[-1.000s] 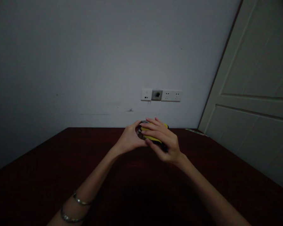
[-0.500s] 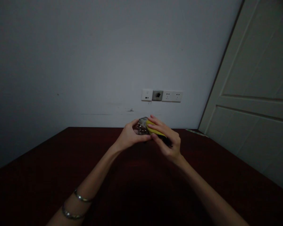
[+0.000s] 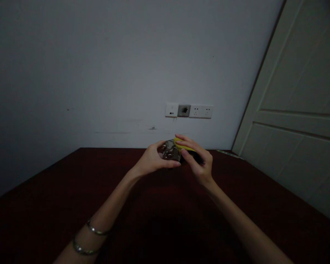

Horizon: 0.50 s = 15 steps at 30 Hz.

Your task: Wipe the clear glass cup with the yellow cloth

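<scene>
Both of my hands meet above the far part of a dark red-brown table (image 3: pixel 57 205). My left hand (image 3: pixel 151 161) is closed around a small shiny silver object (image 3: pixel 170 151) that looks crinkled. My right hand (image 3: pixel 199 161) is closed on a yellow and black piece (image 3: pixel 183 146) that sits against the silver object's right side. What the two parts are is too dim to make out. Two thin metal bangles (image 3: pixel 90 238) ring my left wrist.
A pale wall rises behind the table, with a strip of white sockets and a grey switch (image 3: pixel 189 110) just above my hands. A cream panelled door (image 3: pixel 299 121) stands at the right. A thin pale strip (image 3: pixel 229 154) lies at the table's far right edge.
My right hand has drawn the yellow piece to the right, uncovering more of the silver object in my left hand. Both hands stay in about the same place.
</scene>
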### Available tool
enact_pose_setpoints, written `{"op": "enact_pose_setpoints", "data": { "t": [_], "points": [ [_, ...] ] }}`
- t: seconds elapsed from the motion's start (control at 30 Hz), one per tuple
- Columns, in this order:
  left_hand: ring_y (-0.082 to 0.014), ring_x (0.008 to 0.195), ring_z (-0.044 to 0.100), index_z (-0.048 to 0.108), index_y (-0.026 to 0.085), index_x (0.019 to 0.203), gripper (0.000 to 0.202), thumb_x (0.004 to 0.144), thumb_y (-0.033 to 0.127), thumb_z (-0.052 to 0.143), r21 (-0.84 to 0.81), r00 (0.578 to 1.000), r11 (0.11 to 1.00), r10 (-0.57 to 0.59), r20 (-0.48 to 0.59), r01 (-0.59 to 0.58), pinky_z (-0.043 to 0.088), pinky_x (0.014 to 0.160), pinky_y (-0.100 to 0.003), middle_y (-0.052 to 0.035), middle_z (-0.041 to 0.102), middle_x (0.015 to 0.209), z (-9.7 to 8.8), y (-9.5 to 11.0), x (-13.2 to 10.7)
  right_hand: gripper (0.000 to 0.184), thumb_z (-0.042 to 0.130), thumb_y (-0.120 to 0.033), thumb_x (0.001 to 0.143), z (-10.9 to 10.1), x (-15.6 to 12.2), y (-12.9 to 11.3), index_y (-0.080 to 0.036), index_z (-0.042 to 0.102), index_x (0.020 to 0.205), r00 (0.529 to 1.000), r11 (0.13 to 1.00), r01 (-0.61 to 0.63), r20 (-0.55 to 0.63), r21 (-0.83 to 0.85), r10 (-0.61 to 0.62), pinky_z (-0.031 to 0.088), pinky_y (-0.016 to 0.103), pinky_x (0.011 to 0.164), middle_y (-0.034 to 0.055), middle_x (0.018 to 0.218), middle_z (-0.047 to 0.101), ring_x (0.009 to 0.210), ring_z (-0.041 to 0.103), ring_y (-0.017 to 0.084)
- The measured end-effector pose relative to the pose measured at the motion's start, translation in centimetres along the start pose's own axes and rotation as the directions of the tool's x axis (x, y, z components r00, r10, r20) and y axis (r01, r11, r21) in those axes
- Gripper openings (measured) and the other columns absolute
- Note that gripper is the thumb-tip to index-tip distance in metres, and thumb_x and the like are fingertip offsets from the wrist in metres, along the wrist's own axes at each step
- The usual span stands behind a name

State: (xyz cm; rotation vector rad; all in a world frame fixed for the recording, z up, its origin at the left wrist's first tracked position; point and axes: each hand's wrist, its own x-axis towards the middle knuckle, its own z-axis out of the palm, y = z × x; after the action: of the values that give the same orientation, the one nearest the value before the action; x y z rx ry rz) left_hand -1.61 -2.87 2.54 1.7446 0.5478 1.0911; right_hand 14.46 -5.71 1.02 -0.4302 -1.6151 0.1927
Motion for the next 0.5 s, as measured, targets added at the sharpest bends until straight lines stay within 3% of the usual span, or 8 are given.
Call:
{"op": "enact_pose_setpoints", "data": {
  "t": [0.07,0.17,0.27,0.37,0.43,0.5],
  "points": [
    [-0.0203,0.093,0.062,0.054,0.01,0.108,0.065,0.051,0.021,0.083,-0.018,1.0,1.0,-0.005,0.011,0.005,0.047,0.086,-0.036,-0.011,0.063,0.106,0.1,0.1,-0.1,0.021,0.056,-0.019,0.084,0.1,0.2,-0.2,-0.026,0.069,0.1,1.0,1.0,-0.014,-0.018,0.02,0.015,0.041,0.04,0.1,0.0026,0.116,0.066,0.112,0.058,0.02],
    [-0.0196,0.09,0.062,0.054,0.011,0.108,0.066,0.049,0.02,0.083,-0.055,0.997,0.998,-0.017,0.073,0.021,0.048,0.084,-0.035,-0.01,0.064,0.104,0.3,0.3,-0.2,0.016,0.055,-0.024,0.085,0.2,0.7,0.3,-0.022,0.07,0.09,0.985,0.989,-0.131,-0.108,0.069,0.138,0.044,0.037,0.094,0.0042,0.103,0.069,0.102,0.062,0.02],
    [-0.0179,0.088,0.062,0.055,0.012,0.106,0.062,0.051,0.021,0.083,-0.078,0.995,0.997,-0.01,0.1,0.018,0.049,0.081,-0.033,-0.0093,0.064,0.102,0.6,0.5,-0.3,0.014,0.056,-0.03,0.083,0.3,1.0,1.5,-0.02,0.066,0.086,0.928,0.96,-0.26,-0.25,0.099,0.277,0.046,0.035,0.086,0.0043,0.097,0.07,0.092,0.063,0.019],
    [-0.0158,0.08,0.061,0.056,0.013,0.105,0.057,0.056,0.027,0.081,-0.025,0.997,1.0,-0.011,0.071,0.013,0.051,0.069,-0.028,-0.0079,0.063,0.097,0.5,0.6,-0.3,0.016,0.058,-0.034,0.08,-0.4,1.2,2.8,-0.02,0.058,0.087,0.862,0.941,-0.317,-0.377,0.118,0.338,0.047,0.033,0.079,0.0044,0.096,0.069,0.086,0.062,0.018],
    [-0.0148,0.074,0.06,0.057,0.013,0.103,0.054,0.057,0.031,0.08,0.042,0.999,0.999,-0.027,0.03,0.025,0.05,0.059,-0.025,-0.0075,0.063,0.092,0.4,0.5,-0.2,0.02,0.059,-0.034,0.077,-1.3,1.3,3.1,-0.02,0.056,0.092,0.856,0.923,-0.364,-0.347,0.122,0.384,0.048,0.032,0.075,0.0047,0.095,0.069,0.083,0.062,0.017],
    [-0.0144,0.071,0.059,0.058,0.013,0.101,0.052,0.058,0.034,0.078,0.088,0.999,0.995,-0.04,-0.021,0.041,0.049,0.054,-0.024,-0.0079,0.063,0.092,0.1,0.4,-0.2,0.028,0.061,-0.036,0.076,-2.5,1.5,2.6,-0.02,0.056,0.098,0.861,0.881,-0.462,-0.186,0.1,0.473,0.048,0.03,0.067,0.0042,0.088,0.07,0.074,0.062,0.017]
  ]
}}
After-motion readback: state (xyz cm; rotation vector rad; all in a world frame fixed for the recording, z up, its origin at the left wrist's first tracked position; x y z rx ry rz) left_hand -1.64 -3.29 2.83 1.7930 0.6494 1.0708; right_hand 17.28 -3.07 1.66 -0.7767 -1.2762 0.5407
